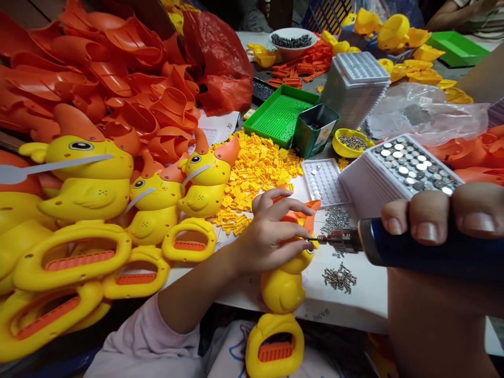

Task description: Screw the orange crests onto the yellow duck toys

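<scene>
A yellow duck toy (283,289) with an orange top and a ring handle lies at the table's front edge. Over its head is my left hand (275,231), its fingers bent around the head and near the driver's tip. My right hand (437,215) is wrapped around a dark blue power screwdriver (409,252), which points left. Its thin bit meets the toy's head beside my left fingertips; whether a screw sits there is too small to tell. A pile of screws (340,278) lies right of the toy.
Several finished-looking duck toys (90,173) stand at the left, before heaped orange parts (118,68). Small yellow pieces (255,168) cover the middle. Behind are a green tray (281,113), a dark tin (315,131) and a stack of trays with round cells (413,165).
</scene>
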A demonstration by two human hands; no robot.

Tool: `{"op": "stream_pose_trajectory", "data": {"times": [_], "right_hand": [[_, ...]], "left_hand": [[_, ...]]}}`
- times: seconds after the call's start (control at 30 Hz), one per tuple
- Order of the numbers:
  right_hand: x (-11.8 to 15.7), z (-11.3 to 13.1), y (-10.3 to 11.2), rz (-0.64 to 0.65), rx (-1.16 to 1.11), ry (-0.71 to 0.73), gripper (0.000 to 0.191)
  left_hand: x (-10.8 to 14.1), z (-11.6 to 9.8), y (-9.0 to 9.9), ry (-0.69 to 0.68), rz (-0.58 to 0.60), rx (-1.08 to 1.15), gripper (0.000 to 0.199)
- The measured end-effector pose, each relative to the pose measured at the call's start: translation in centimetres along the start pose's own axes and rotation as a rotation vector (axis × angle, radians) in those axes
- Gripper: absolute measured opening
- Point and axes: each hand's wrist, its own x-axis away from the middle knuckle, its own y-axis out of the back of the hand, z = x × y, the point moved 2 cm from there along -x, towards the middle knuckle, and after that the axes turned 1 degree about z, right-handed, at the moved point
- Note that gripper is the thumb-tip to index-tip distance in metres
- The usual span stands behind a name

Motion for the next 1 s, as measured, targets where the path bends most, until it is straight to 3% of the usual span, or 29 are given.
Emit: {"op": "stream_pose_trajectory", "data": {"times": [0.1, 0.27, 0.43, 0.63, 0.77, 1.0], "right_hand": [[0.1, 0.4, -0.9, 0.051, 0.013, 0.01, 0.024], [0.6, 0.9, -1.4, -0.074, 0.028, -0.059, 0.03], [0.4, 0.3, -0.4, 0.075, -0.086, -0.099, 0.029], [0.7, 0.6, -1.0, 0.056, -0.006, -0.039, 0.019], [1.1, 0.8, -0.7, -0.023, 0.056, -0.017, 0.033], [0.8, -0.4, 1.0, -0.096, 0.006, -0.08, 0.036]], "left_hand": [[0.0, 0.1, -0.1, -0.008, 0.018, -0.001, 0.01], [0.0, 0.2, -0.2, 0.094, 0.093, 0.018, 0.012], [0.0, 0.3, -0.2, 0.114, 0.098, 0.036, 0.013], [-0.1, 0.6, -0.1, 0.07, 0.007, 0.067, 0.017], [-0.2, 1.3, 0.2, 0.043, -0.125, 0.082, 0.021], [-0.4, 2.4, -0.3, 0.253, -0.124, 0.197, 0.032]]}}
